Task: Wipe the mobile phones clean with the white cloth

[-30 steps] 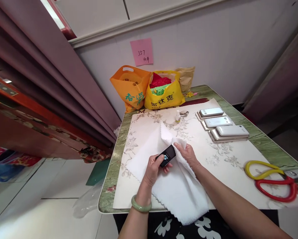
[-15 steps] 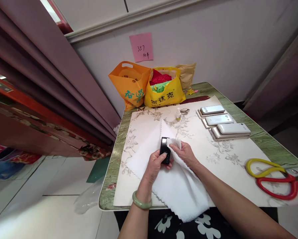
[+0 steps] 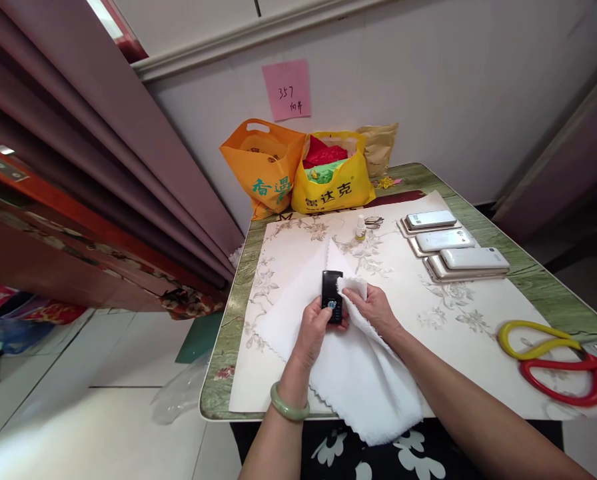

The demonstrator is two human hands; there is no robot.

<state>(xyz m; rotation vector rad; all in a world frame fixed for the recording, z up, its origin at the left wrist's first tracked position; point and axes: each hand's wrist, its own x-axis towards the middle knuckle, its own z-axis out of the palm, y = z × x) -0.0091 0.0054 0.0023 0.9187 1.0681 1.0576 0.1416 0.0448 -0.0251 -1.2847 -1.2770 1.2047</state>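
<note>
A black keypad mobile phone (image 3: 332, 293) is gripped in my left hand (image 3: 312, 328), its screen and keys facing up and my thumb on the lower keys. My right hand (image 3: 376, 311) pinches a fold of a white cloth (image 3: 363, 387) against the phone's right edge. The rest of the cloth spreads under both hands and hangs over the table's front edge. Beyond the phone stands a small white bottle (image 3: 360, 228), with folded glasses (image 3: 374, 222) beside it.
Several smartphones (image 3: 473, 259) lie stacked at the right. Large scissors (image 3: 553, 363) with yellow and red handles lie at the right front. An orange bag (image 3: 268, 167), a yellow bag (image 3: 334, 190) and a brown paper bag (image 3: 380, 150) stand along the back. Floral paper (image 3: 258, 393) covers the tabletop.
The phone's face is tilted a little differently, and the bright glare on its screen is gone. My right hand and the cloth corner sit slightly further right in view.
</note>
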